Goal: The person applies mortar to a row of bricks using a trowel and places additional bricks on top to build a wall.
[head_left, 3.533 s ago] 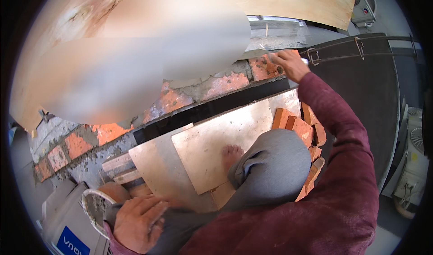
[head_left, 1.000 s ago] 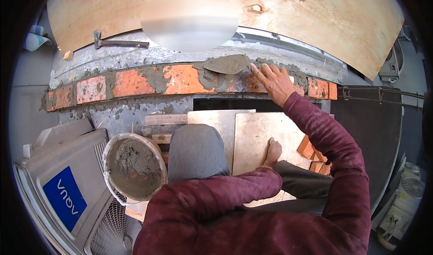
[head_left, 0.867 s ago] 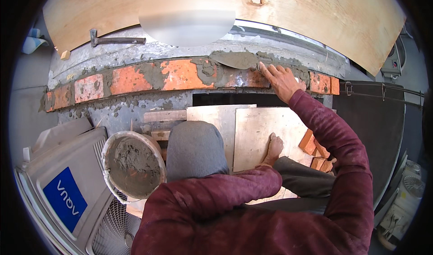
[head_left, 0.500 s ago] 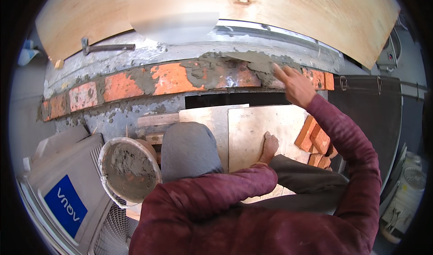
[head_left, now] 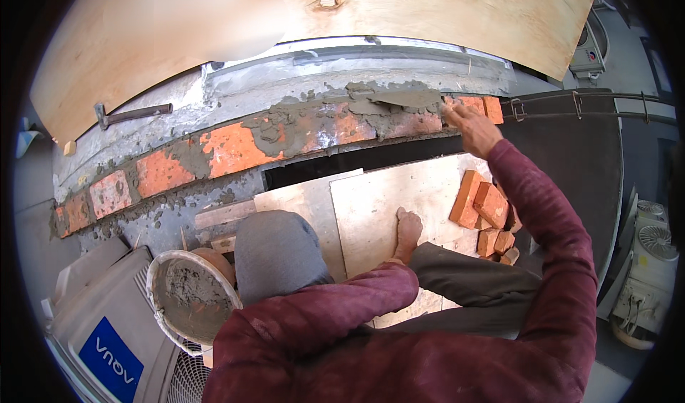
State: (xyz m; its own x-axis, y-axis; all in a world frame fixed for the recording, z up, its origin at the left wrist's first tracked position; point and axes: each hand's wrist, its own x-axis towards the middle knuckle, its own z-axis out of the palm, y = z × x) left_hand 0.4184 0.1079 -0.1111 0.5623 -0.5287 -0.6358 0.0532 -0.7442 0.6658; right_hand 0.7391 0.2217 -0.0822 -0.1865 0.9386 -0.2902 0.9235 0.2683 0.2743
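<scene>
My right hand (head_left: 472,128) is shut on the handle of a trowel (head_left: 407,99). Its grey blade lies flat on wet mortar (head_left: 357,96) on top of a course of orange bricks (head_left: 228,146). The hand is at the right end of the course, arm stretched out in a maroon sleeve. My left sleeve (head_left: 321,310) folds across my lap and its hand is hidden behind my knee. A round bucket of grey mortar (head_left: 187,304) stands by my left knee. My bare foot (head_left: 409,228) rests on a pale board (head_left: 399,189).
A pile of loose orange bricks (head_left: 485,207) lies on the board to my right. A hammer (head_left: 132,114) rests on the ledge at upper left, under a large plywood sheet (head_left: 428,11). An outdoor air-conditioner unit (head_left: 107,332) stands at lower left, more units (head_left: 642,274) at the right edge.
My right hand has carried the trowel to the right along the top of the bricks, leaving mortar spread behind it. The view has tilted slightly left.
</scene>
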